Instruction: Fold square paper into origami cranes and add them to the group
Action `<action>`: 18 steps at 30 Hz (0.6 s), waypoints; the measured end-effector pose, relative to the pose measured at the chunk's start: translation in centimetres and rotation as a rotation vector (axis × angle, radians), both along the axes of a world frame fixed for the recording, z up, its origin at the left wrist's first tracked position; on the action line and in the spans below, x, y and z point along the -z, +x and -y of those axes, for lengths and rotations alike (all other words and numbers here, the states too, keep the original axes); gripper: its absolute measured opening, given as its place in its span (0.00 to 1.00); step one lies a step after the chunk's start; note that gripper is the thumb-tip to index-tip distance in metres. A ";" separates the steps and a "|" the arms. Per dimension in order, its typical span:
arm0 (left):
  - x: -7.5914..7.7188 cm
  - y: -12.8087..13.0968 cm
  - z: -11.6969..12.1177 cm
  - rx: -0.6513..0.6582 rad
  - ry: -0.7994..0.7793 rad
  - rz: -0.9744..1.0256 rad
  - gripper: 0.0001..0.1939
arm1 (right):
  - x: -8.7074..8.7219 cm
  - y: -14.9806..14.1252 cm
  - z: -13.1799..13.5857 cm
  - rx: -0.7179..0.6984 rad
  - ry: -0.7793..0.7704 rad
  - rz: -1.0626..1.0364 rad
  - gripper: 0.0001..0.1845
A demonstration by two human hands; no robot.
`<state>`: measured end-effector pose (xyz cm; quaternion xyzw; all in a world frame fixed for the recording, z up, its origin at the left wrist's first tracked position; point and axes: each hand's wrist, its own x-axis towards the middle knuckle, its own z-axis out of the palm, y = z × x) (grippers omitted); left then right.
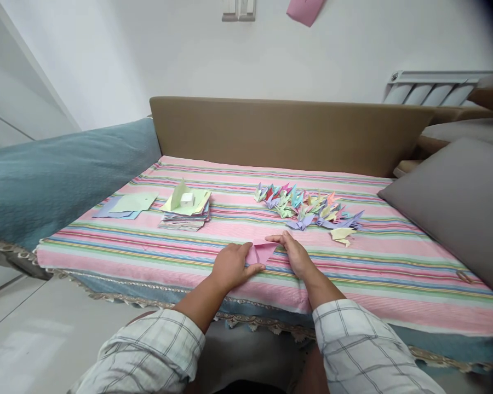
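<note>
A partly folded piece of pink paper [265, 252] lies low over the striped cloth, between my two hands. My left hand [232, 266] grips its left side, thumb and fingers closed on the edge. At the upper right corner, my right hand [292, 253] pinches the paper between thumb and finger. Beyond my hands sits a cluster of folded paper cranes [302, 201] in many colours. A pale yellow crane [342, 235] rests at the near right end of the cluster.
A stack of coloured paper sheets [184, 219] with a small white block [187, 199] on top stands to the left. Loose blue and green sheets [133, 203] lie farther left. A grey cushion [456, 191] is at the right, a brown backrest [287, 134] behind.
</note>
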<state>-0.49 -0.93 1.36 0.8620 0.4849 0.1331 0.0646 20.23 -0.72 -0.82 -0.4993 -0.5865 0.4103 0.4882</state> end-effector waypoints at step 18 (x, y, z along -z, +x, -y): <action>-0.1 0.0 -0.8 -0.085 -0.127 0.217 0.22 | 0.4 -1.6 0.1 -0.015 0.201 0.630 0.26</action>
